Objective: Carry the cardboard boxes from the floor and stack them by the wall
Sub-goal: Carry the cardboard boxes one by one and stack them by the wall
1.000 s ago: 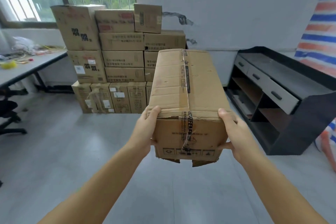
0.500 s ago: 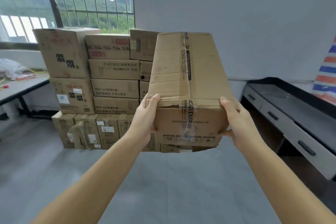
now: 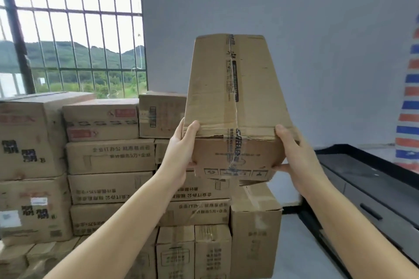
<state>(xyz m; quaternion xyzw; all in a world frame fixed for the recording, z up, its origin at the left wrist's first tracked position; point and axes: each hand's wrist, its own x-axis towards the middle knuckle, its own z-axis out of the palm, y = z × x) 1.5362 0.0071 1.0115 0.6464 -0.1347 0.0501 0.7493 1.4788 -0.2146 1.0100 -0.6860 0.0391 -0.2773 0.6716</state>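
Observation:
I hold a long taped cardboard box (image 3: 233, 97) up at chest height, its near end facing me. My left hand (image 3: 183, 145) grips the near left corner, thumb on top and fingers underneath. My right hand (image 3: 292, 154) grips the near right corner the same way. The box hangs in the air above the right end of the stack of cardboard boxes (image 3: 108, 158) that stands against the wall (image 3: 294, 29). The held box hides part of the stack's top right.
A barred window (image 3: 72, 29) lies behind the stack on the left. A dark cabinet with grey drawers (image 3: 371, 192) stands close on the right. A striped red, white and blue sheet (image 3: 408, 106) hangs at the far right edge.
I have walked up close to the stack, which now fills the lower left. The box has risen in both hands to above the stack's right side. Both grips are unchanged.

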